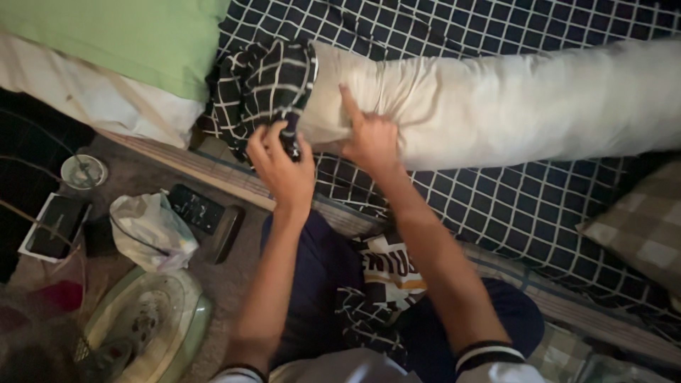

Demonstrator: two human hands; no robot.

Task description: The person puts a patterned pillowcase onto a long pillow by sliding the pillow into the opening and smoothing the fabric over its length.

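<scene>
A long white bolster pillow (pixel 511 106) lies across a bed with a dark sheet of white grid lines (pixel 496 206). A dark checked pillowcase (pixel 266 85) is bunched over the pillow's left end. My left hand (pixel 282 167) grips the lower edge of that pillowcase. My right hand (pixel 369 138) presses on the white pillow just right of the case, index finger stretched up along the fabric.
A green pillow (pixel 135 39) on a white one (pixel 92 99) lies at the upper left. On the floor at left are a white plastic bag (pixel 149 230), a dark remote-like device (pixel 198 209), a small round cup (pixel 83 172) and a pale fan base (pixel 145 326). A checked cushion (pixel 642 227) sits at right.
</scene>
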